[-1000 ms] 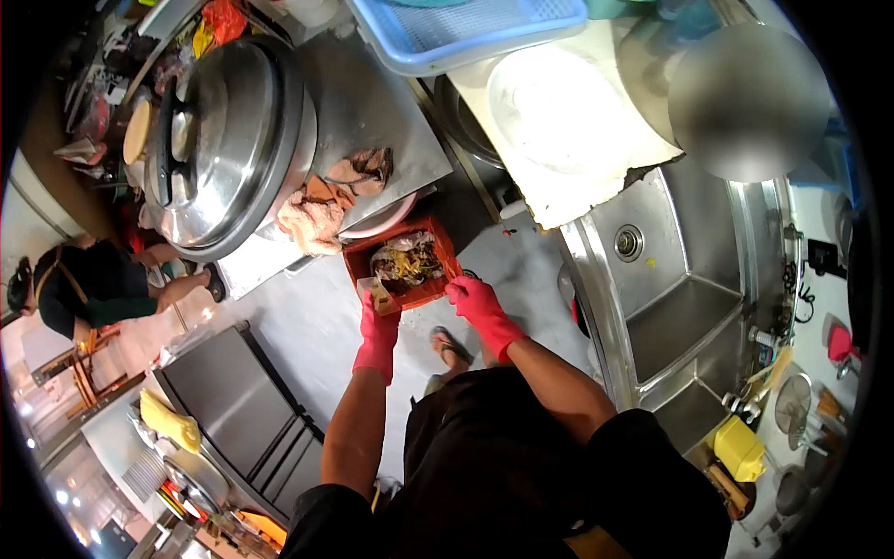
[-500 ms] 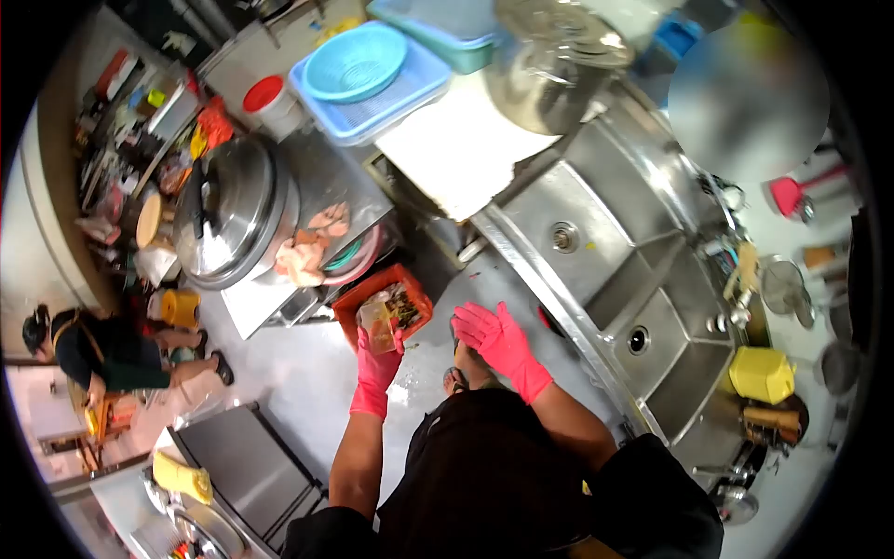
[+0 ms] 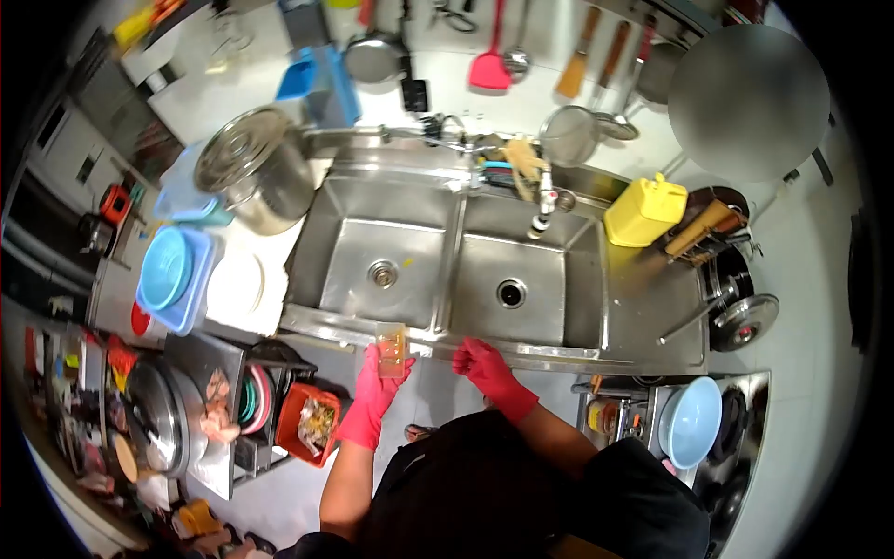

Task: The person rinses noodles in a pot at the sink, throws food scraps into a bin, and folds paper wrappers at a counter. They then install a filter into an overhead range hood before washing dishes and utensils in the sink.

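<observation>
My left hand, in a pink rubber glove, grips a small clear plastic container with yellowish-brown residue on it. The container is held at the sink's front edge, by the left basin. Just to the right, my right hand, gloved in the same pink, has its fingers curled in, and nothing shows in them. It is near the front rim of the right basin. Both basins show bare steel and a drain.
A red bin with rubbish stands on the floor at left. A large steel pot rests left of the sink. Around the faucet hang utensils; a yellow jug stands at right. A blue basin sits lower right.
My view and body have turned from the red bin to the sink. The container, still in my left hand, has moved away from above the bin. My right hand's fingers have curled from flat.
</observation>
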`<state>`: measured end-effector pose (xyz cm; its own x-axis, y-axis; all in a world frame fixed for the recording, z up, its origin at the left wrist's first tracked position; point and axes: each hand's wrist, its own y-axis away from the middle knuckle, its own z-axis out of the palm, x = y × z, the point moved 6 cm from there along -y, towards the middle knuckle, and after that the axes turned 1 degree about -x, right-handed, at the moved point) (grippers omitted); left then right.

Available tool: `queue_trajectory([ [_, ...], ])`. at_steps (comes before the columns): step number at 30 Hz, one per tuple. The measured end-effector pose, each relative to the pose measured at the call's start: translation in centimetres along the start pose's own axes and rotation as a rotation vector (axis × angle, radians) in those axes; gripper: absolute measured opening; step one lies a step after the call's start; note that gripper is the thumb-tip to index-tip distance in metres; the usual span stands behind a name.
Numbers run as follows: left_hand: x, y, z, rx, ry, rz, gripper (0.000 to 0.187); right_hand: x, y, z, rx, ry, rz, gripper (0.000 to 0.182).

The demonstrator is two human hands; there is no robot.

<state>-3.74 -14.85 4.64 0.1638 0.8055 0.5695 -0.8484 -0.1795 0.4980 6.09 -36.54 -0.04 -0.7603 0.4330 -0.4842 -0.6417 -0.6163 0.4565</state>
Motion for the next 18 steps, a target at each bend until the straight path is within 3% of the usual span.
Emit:
queue_trajectory([
  [1,-1.1,-2.1,2.3,-0.028,-0.016,-0.026,0.059,-2.8,1.3,-1.0,0.102,0.040,-0.055,0.024],
  [4,-5.3,-8.9,8.3,-0.093,-0.064,-0.122,0.055,-9.6,3.2,-7.1,0.122,0.073,-0.156,0.023],
  [5,-7.1,-11.4,9.9,-0.052,-0.085,-0.165,0.055,-12.1,3.5,-8.9,0.062,0.112,-0.223,0.021],
  [8,-12.7,-18.2,13.3,0.049,-0.151,-0.288,0.054,-18.4,5.4,-15.0,0.190,0.051,-0.307,0.020],
  [11,-19.3,-25.4,10.7,0.081,-0.185,-0.395,0.053,-24.4,9.4,-16.9,0.332,0.005,-0.323,0.022],
  [16,-26.9,-31.7,4.4,0.450,-0.206,-0.524,0.058,-27.0,13.2,-21.6,0.514,0.131,-0.303,0.033],
  [18,-30.0,-34.8,1.2,0.307,-0.160,-0.538,0.057,-27.3,14.6,-21.7,0.602,0.190,-0.310,0.036],
])
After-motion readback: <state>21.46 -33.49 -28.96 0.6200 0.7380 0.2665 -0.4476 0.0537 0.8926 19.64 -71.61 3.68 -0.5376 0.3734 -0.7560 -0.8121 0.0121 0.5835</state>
